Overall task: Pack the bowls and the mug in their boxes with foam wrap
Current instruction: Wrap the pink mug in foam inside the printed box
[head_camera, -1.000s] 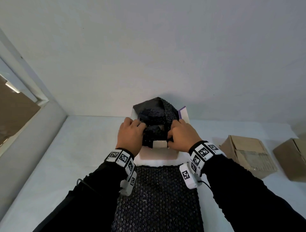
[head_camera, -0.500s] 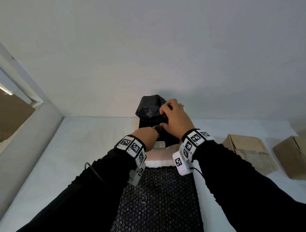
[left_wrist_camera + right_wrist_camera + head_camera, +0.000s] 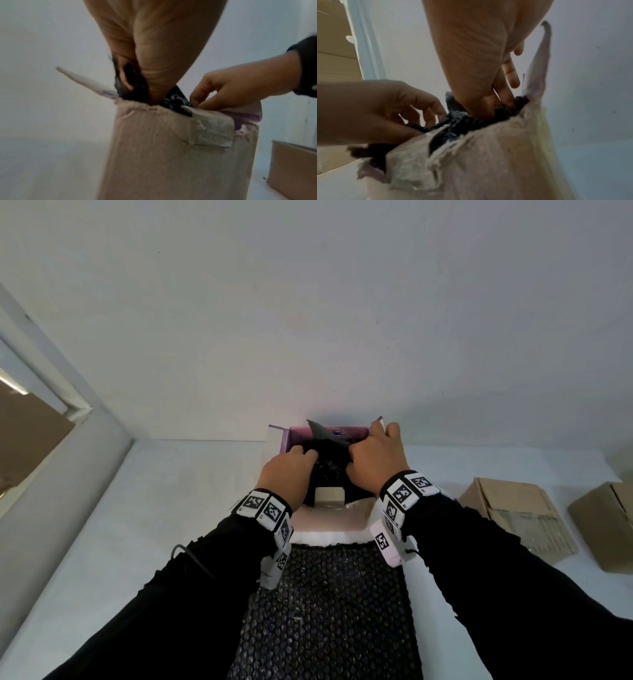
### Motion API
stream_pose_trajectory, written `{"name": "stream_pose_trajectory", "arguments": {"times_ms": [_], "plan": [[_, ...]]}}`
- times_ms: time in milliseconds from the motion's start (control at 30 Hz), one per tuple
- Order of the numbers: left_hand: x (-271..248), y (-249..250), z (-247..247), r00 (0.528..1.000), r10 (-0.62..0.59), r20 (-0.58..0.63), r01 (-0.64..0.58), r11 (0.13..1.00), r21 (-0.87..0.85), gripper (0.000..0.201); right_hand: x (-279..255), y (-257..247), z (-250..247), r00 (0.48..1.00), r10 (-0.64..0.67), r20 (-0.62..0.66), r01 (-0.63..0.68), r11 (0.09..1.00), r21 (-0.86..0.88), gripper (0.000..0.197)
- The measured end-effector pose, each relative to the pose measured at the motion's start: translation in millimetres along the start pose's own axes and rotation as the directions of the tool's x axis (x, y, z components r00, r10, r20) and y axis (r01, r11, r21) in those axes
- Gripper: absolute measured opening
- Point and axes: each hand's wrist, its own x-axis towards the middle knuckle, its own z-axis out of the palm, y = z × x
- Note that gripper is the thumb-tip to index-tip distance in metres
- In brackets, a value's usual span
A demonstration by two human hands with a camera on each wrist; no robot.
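- On the left of the scene, the white desk carries nothing that can be made out beside the box.
- The left hand is pressed down on the black bubble-wrap bundle, its fingers curled into the wrap at the left side of the box mouth.
- The bundle is lodged in the mouth of the open pink-lined box, which stands on the desk against the wall; one black corner of wrap pokes above the rim.
- What the bundle holds, a bowl or the mug, cannot be told, since it is fully covered.
- The right hand is set on the right side of the bundle, thumb and inner fingers dug into the wrap, while its outer fingers reach toward the raised right flap.
- A further sheet of black bubble wrap lies flat on the desk between the sleeves, on white foam.
- To the right, two brown cardboard boxes are seen lying on the desk, well apart from the hands.
- As a judgement, one item is wrapped and nearly seated; the flaps are not yet closed, and the spare sheet and boxes suggest more packing is left.
- Against half a second earlier, the bundle sits lower in the box, the pink lining is now exposed, and the left hand has come up level with the right.
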Motion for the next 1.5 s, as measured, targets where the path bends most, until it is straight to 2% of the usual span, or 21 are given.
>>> {"name": "stream_pose_trajectory", "arguments": {"times_ms": [100,233,267,333,467,533,567,667,767,833,900,1000,1067,1200,1333,1367,1500], "plan": [[3.7,2.4,4.7,0.992,0.113,-0.048,-0.121,0.965,-0.234,0.032,3.5,-1.9,6.7,1.000,0.008,-0.006,-0.008,0.997,0.081,0.031],[-0.6,5.1,12.7,0.985,0.170,0.019,-0.148,0.902,-0.405,0.045,7.1,2.2,12.7,1.000,-0.029,-0.005,0.029,0.994,0.108,0.060],[-2.0,4.3,15.4,0.985,0.173,0.023,-0.148,0.898,-0.416,0.048,8.3,2.5,14.0,0.998,-0.056,0.001,0.056,0.994,0.097,0.058],[-3.8,2.9,21.3,0.989,0.142,0.048,-0.109,0.900,-0.421,0.051,9.8,1.7,14.1,0.997,-0.073,-0.003,0.073,0.995,0.067,0.043],[-5.9,-0.4,38.0,0.991,0.122,0.063,-0.094,0.939,-0.330,0.034,10.7,0.6,14.1,0.994,0.028,-0.104,-0.024,0.999,0.041,0.027],[-7.1,-3.3,45.7,0.991,0.133,0.017,-0.121,0.946,-0.300,0.028,10.0,3.6,16.9,0.983,0.096,-0.154,-0.081,0.992,0.101,0.022],[-7.6,-3.2,46.9,0.990,0.139,-0.016,-0.138,0.946,-0.292,0.027,9.2,5.5,17.7,0.977,0.107,-0.187,-0.078,0.985,0.157,0.026],[-10.6,3.7,45.0,0.989,0.144,-0.024,-0.144,0.940,-0.311,0.036,7.8,10.0,15.8,0.958,-0.031,-0.284,0.113,0.954,0.277,0.041],[-16.7,10.9,45.4,0.988,0.152,0.000,-0.143,0.930,-0.340,0.066,7.5,15.3,14.7,0.976,-0.163,-0.146,0.194,0.953,0.231,0.028],[-19.2,11.9,48.4,0.981,0.193,0.008,-0.188,0.963,-0.193,0.074,5.3,19.1,12.5,0.981,-0.170,-0.095,0.189,0.949,0.253,0.017],[-19.1,11.7,49.7,0.985,0.175,0.012,-0.173,0.980,-0.097,0.068,1.8,22.3,13.3,0.973,-0.217,-0.077,0.230,0.943,0.243,0.023],[-17.7,13.9,48.0,0.990,0.135,-0.030,-0.137,0.986,-0.094,0.055,-3.2,26.7,16.2,0.950,-0.312,0.003,0.307,0.937,0.167,0.034],[-18.5,16.8,45.7,0.991,0.117,-0.068,-0.123,0.988,-0.093,0.050,-5.5,27.5,17.2,0.945,-0.324,0.052,0.319,0.944,0.087,0.033],[-23.2,17.5,46.2,0.984,0.106,-0.143,-0.122,0.987,-0.104,0.043,-10.0,19.7,16.8,0.964,-0.258,0.064,0.258,0.966,-0.002,0.021],[-28.3,16.4,52.5,0.976,0.135,-0.170,-0.154,0.983,-0.101,0.036,-9.5,11.8,16.3,0.976,-0.208,0.060,0.207,0.978,0.027,0.036],[-29.7,15.9,55.0,0.974,0.151,-0.170,-0.167,0.982,-0.088,0.035,-9.7,10.8,16.4,0.977,-0.204,0.057,0.203,0.979,0.015,0.035],[-30.7,16.0,62.4,0.970,0.167,-0.178,-0.182,0.981,-0.071,0.047,-15.2,10.6,17.8,0.984,-0.178,0.007,0.178,0.983,-0.036,0.021]]}}
